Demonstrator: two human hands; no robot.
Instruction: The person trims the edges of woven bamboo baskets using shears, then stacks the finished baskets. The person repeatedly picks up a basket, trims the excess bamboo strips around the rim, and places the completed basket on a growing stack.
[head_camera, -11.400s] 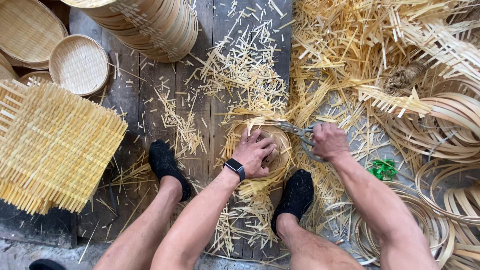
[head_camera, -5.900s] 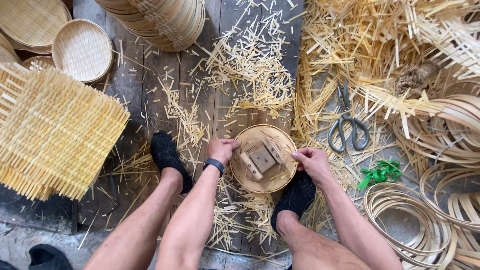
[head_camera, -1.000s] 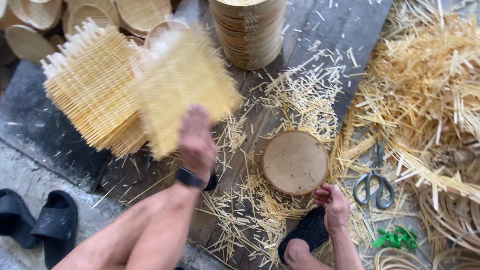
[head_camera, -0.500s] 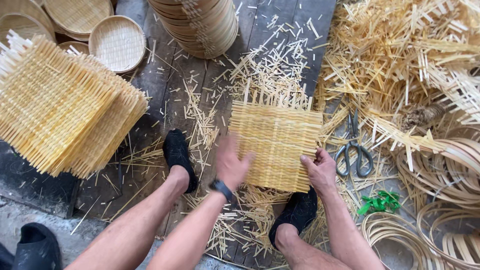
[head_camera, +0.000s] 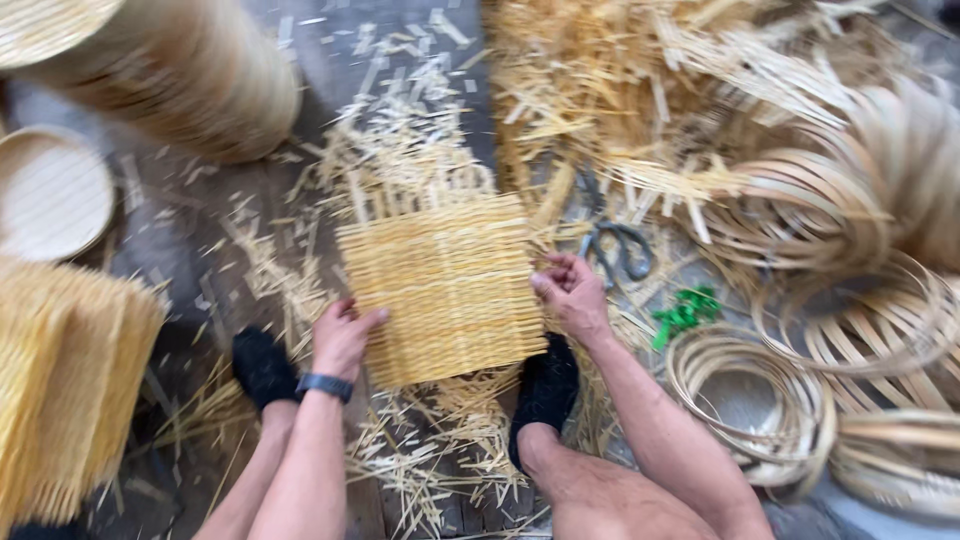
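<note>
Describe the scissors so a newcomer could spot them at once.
Start at the square woven mat held between both hands on the floor. Just beyond the right hand, among the straw-coloured offcuts, lie the scissors: the only dark metal thing there, with two looped handles.

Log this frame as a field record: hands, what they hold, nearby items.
left hand: grip on the left edge of the woven mat
right hand: grip on the mat's right edge
mat: square, pale yellow, flat over the floor between the feet
scissors: on the floor, right of the mat, apart from it
green scrap: beside the right forearm
hoop coils: lower right
mat stack: far left
</note>
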